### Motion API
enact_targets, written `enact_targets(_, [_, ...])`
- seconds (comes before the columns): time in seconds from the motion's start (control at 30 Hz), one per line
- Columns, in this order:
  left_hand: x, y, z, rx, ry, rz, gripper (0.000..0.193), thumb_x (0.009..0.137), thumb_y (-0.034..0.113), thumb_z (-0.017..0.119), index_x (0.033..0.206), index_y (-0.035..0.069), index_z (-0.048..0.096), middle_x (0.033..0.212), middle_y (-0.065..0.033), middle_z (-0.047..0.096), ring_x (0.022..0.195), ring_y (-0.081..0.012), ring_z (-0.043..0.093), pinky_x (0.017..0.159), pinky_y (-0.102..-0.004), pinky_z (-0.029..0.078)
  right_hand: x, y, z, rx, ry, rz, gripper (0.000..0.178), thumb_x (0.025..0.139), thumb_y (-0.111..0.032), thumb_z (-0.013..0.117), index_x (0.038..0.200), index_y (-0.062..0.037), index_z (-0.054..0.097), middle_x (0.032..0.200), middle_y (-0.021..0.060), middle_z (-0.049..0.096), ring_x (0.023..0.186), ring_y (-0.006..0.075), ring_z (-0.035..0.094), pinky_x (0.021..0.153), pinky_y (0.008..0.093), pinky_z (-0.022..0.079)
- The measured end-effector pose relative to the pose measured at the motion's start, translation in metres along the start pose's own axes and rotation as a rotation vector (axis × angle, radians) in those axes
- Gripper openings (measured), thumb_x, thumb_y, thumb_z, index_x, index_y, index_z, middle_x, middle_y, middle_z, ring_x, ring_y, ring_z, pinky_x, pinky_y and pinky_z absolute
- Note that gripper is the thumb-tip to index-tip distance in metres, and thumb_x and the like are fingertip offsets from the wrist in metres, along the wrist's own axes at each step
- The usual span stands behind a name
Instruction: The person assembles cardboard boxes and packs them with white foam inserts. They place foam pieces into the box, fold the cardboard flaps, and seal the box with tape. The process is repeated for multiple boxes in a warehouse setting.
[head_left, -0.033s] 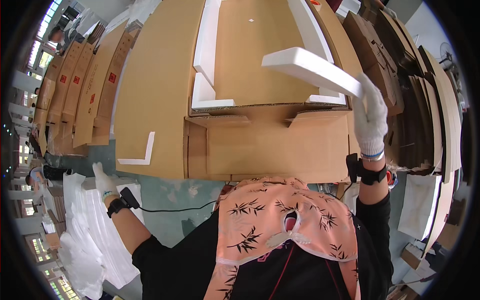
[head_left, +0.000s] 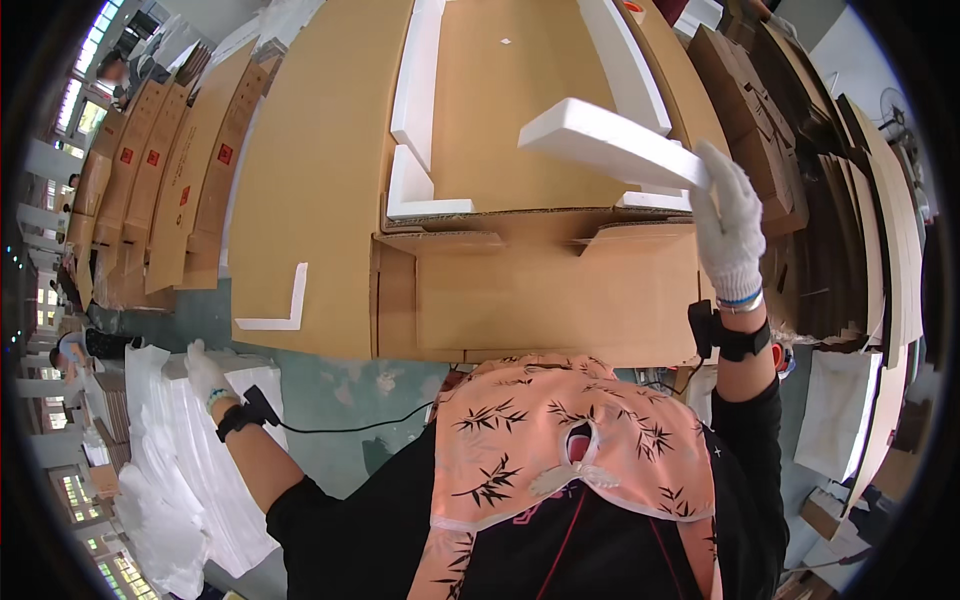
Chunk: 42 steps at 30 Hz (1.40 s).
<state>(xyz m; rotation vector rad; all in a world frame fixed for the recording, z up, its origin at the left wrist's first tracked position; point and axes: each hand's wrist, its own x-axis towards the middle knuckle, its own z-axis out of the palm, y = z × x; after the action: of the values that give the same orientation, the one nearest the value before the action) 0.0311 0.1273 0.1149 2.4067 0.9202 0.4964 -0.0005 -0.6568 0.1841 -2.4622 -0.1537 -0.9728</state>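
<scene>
Green floor (head_left: 335, 400) shows at near left of a workroom where long cardboard cartons (head_left: 165, 190) line up on the far left and brown flat boards (head_left: 845, 230) lean on the right. We see a person (head_left: 140, 75) beyond the cartons at far left.

Before us lies a large open cardboard box (head_left: 540, 300), its near flap turned toward us and a wide brown panel (head_left: 310, 150) spreading to its left. Along the inside of the box we see a white left strip (head_left: 415, 100), a white right strip (head_left: 625, 70) and a white corner piece (head_left: 425, 195) at near left. On the near-left part of the panel we notice a white L shape (head_left: 290, 310).

Our gloved right hand (head_left: 728, 220) has its fingers closed around the right end of a white foam block (head_left: 610, 145), which we hold tilted above the near-right part of the box, its other end reaching toward the far left.

Our gloved left hand (head_left: 207, 372) is out at near left, its fingers stretched and empty, beside white wrapped foam (head_left: 185, 450); we cannot tell whether it touches that pile.
</scene>
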Motion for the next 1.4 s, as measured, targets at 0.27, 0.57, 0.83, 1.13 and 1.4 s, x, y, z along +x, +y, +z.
enact_targets(0.27, [-0.087,0.018,-0.012,0.204,-0.033,-0.110,0.046,0.092,0.038,0.056,0.113,-0.001,0.070,0.115,-0.0198,0.069,0.108,-0.0332,0.064,0.097,-0.0385,0.046,0.006,0.011,0.071,-0.169,-0.331,-0.198,0.030,0.084,-0.007,0.062,0.113,-0.0015,0.065,0.110,0.0181,0.066,0.110,0.0378,0.058,0.097,0.0472,0.045])
enact_targets(0.57, [-0.099,0.139,0.060,0.008,-0.352,0.592,0.061,0.079,0.034,0.074,0.127,-0.001,0.059,0.131,-0.0231,0.058,0.118,-0.0347,0.059,0.099,-0.0390,0.048,0.000,-0.032,0.074,-0.360,-0.419,-0.247,0.048,0.082,-0.014,0.064,0.128,-0.0017,0.059,0.132,0.0213,0.057,0.128,0.0418,0.047,0.113,0.0502,0.032])
enact_targets(0.83, [-0.131,0.099,0.098,0.219,-0.407,0.807,0.048,0.090,0.035,0.057,0.135,0.018,0.056,0.140,-0.0183,0.051,0.132,-0.0366,0.045,0.110,-0.0569,0.032,-0.054,-0.040,0.041,-0.394,-0.445,-0.160,0.055,0.084,-0.020,0.059,0.134,0.0038,0.053,0.142,0.0247,0.047,0.137,0.0447,0.038,0.117,0.0556,0.024])
enact_targets(1.13, [-0.224,-0.086,0.024,1.082,-0.458,-0.077,0.036,0.089,0.038,0.057,0.114,0.017,0.072,0.141,-0.0063,0.052,0.132,-0.0249,0.044,0.112,-0.0431,0.030,-0.049,-0.013,0.038,-0.238,-0.395,-0.265,0.058,0.078,-0.014,0.061,0.133,0.0022,0.053,0.142,0.0258,0.047,0.136,0.0462,0.038,0.115,0.0590,0.025])
enact_targets(1.4, [-0.312,0.070,0.093,0.168,-0.633,0.570,0.027,0.088,0.034,0.055,0.096,0.015,0.074,0.109,-0.0120,0.068,0.099,-0.0326,0.065,0.084,-0.0422,0.053,-0.049,0.031,-0.037,-0.202,-0.276,-0.262,0.060,0.069,-0.005,0.066,0.128,-0.0025,0.057,0.142,0.0211,0.048,0.135,0.0453,0.040,0.114,0.0587,0.028])
